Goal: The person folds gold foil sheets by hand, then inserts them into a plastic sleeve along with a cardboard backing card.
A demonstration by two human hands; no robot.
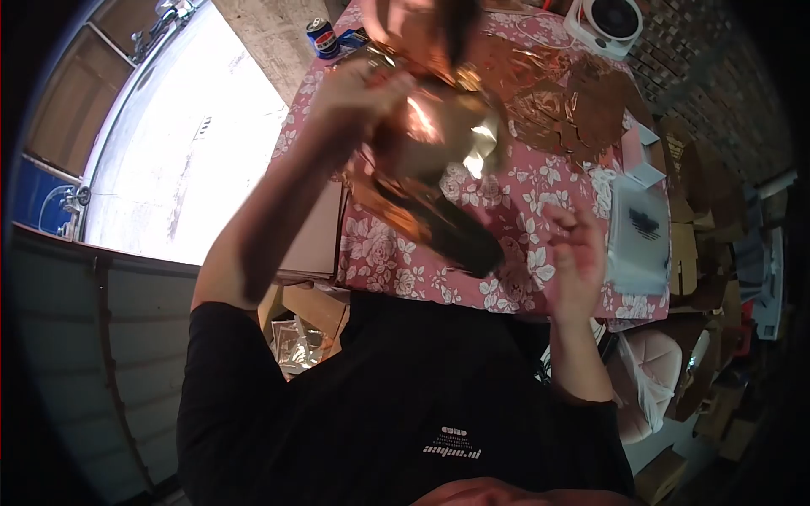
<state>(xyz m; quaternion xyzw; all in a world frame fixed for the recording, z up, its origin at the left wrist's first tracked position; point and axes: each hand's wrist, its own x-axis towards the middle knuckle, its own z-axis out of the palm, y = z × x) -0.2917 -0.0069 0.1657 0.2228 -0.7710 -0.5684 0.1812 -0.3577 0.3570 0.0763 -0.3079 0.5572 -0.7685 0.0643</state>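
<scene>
My left hand (364, 93) is closed on a shiny gold-orange foil sheet (443, 126), held up over the table. The sheet is blurred and catches bright reflections. Beneath and in front of it, a folded length of dark and orange foil (434, 221) slants across the flowered cloth. My right hand (580, 257) is raised near the table's front edge, fingers apart and holding nothing. More crumpled copper-coloured foil (561, 114) lies spread at the back right.
The table has a pink flowered cloth (380, 253). A blue can (321, 38) stands at the back left, a white fan (609, 21) at the back right. Clear plastic bags (639, 236) and a white folded card (643, 152) lie at the right edge. An open carton (316, 316) sits below the left front.
</scene>
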